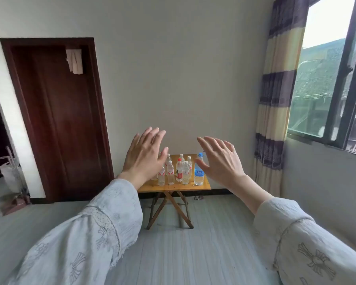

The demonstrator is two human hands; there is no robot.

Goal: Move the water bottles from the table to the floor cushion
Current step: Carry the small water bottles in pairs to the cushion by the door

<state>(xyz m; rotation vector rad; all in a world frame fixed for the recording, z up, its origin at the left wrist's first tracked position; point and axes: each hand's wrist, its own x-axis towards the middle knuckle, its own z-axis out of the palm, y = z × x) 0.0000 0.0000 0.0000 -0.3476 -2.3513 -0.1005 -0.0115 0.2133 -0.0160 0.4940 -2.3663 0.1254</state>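
Observation:
Several clear water bottles (179, 172) stand upright on a small wooden folding table (205, 187) against the far wall. Most have white caps, one has a red cap (179, 160), and a larger one at the right has a blue cap and label (199, 173). My left hand (145, 157) and my right hand (220, 161) are raised in front of me, fingers spread, holding nothing. They are well short of the table and partly hide the bottles at either side. No floor cushion is in view.
A dark wooden door (60, 120) is shut at the left, with a mop and bag (11, 177) beside it. A striped curtain (275, 112) and a window (333, 79) are on the right. Grey plank floor (173, 254) lies between me and the table.

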